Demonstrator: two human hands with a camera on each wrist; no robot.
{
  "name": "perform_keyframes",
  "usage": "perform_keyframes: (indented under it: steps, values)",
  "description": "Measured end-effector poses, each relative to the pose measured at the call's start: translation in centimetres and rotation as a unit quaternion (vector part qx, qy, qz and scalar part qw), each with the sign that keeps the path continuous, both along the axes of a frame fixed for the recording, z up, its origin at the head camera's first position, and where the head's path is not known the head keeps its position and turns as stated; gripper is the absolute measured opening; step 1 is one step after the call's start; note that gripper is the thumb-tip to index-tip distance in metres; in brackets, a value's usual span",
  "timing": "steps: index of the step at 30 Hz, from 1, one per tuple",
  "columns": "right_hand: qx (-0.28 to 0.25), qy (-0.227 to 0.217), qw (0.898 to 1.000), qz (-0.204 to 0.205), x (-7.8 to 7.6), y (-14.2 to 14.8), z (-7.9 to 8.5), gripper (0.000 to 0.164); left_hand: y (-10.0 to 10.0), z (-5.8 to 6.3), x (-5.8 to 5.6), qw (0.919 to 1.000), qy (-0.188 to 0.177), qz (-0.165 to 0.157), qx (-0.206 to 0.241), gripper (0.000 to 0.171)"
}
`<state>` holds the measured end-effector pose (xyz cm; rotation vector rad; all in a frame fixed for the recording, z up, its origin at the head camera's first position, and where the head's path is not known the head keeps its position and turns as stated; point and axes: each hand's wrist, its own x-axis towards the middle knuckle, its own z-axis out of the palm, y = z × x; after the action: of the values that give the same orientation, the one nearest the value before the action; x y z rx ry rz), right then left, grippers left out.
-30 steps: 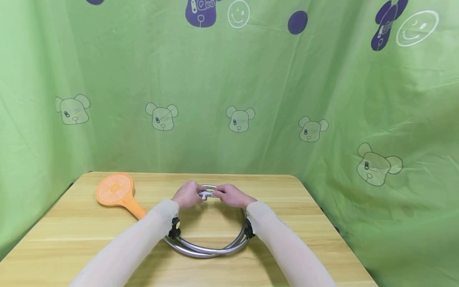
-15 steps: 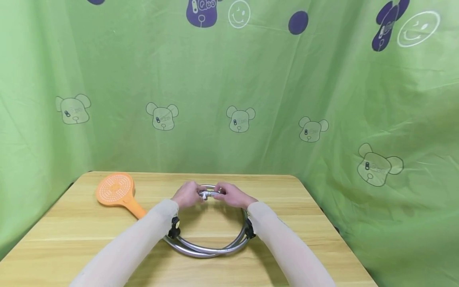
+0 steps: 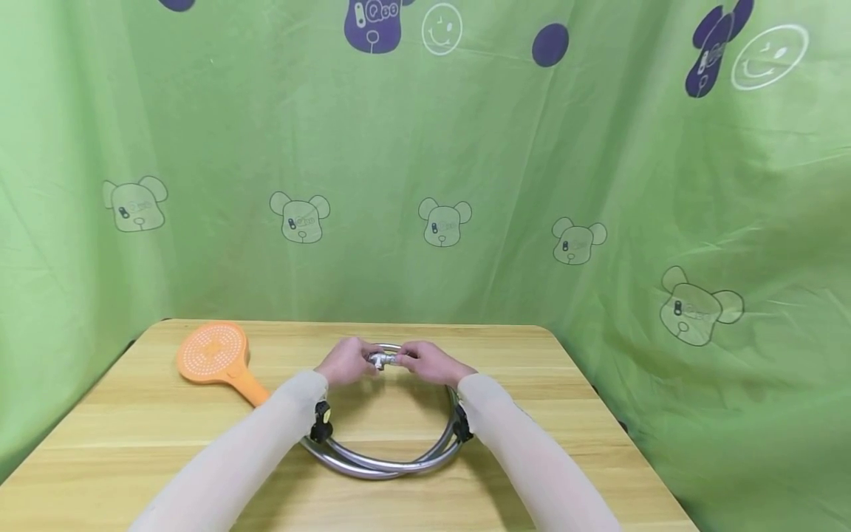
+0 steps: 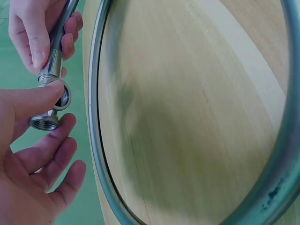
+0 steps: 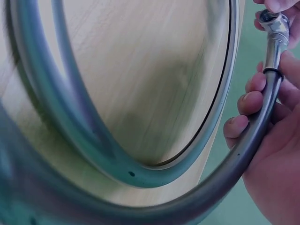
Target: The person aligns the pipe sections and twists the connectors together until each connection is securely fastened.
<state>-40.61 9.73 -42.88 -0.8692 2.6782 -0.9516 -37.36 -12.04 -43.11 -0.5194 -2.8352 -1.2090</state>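
Observation:
My left hand (image 3: 347, 361) pinches a small chrome tee fitting (image 4: 44, 123) between thumb and fingers; round openings face sideways, one with inner threads visible. Against it sits the end of a silver metal shower hose (image 5: 220, 171), its ferrule meeting the fitting. My right hand (image 3: 433, 363) grips that hose end, fingers curled round it just behind the ferrule (image 5: 272, 54). In the right wrist view the fitting shows at the top right, partly covered by left-hand fingertips. Both hands are held above the far half of the table. The hose loops back toward me in coils.
An orange shower head (image 3: 213, 353) lies face up at the left of the wooden table (image 3: 565, 443), its handle partly behind the left sleeve. A green printed curtain (image 3: 372, 281) encloses the back and sides. Hose coils lie between the forearms.
My right fingers lifted and spread a little half a second ago, then closed on the hose end again. The left hand keeps its hold on the fitting; shower head and coils stay put.

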Motion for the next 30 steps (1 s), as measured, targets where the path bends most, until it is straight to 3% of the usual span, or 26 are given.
perform_keyframes:
  steps: [6, 13, 30]
  values:
    - [-0.046, -0.023, 0.998, -0.018, 0.32, 0.28, 0.35, 0.021, 0.04, 0.02, -0.15, 0.9978, -0.013, -0.005, 0.065, 0.049]
    - [-0.048, -0.022, 0.999, -0.008, 0.1, 0.58, 0.44, 0.015, 0.1, -0.08, -0.02, 0.9924, -0.036, -0.016, 0.117, 0.049]
    - [-0.024, -0.011, 0.999, 0.025, -0.16, 0.56, 0.22, 0.018, -0.22, 0.06, -0.02, 0.9917, -0.045, -0.004, 0.121, 0.042]
